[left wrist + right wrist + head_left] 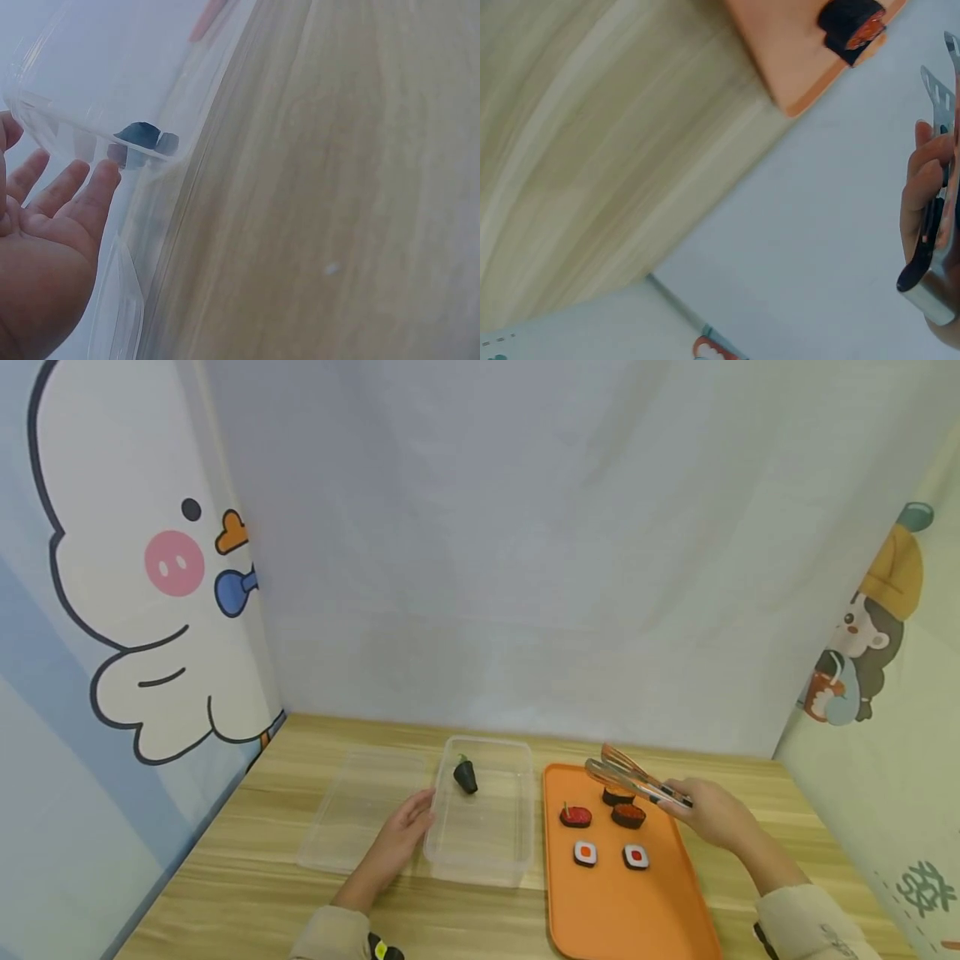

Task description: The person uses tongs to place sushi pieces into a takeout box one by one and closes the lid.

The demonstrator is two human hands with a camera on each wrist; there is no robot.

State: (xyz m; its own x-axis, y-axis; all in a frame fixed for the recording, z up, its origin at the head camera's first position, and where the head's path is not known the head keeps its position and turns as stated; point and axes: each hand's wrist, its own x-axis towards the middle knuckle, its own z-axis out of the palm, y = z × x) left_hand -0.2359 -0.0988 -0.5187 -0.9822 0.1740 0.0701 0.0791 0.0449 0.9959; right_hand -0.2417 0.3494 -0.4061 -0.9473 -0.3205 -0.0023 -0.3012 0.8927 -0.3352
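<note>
My right hand grips metal tongs with dark handle parts, their ends above the far part of the orange tray. Under the tongs are an orange-topped sushi piece and a red-topped one. Another red-topped piece and two sushi rolls also sit on the tray. My left hand is at the left side of a clear plastic container, its fingers fairly straight; contact is hard to tell. Inside the container lies a dark, eggplant-like piece with a green tip.
A flat clear lid lies on the wooden table left of the container. Behind the table hangs a pale grey curtain. Printed cartoon panels stand at both sides, with a white bird on the left one.
</note>
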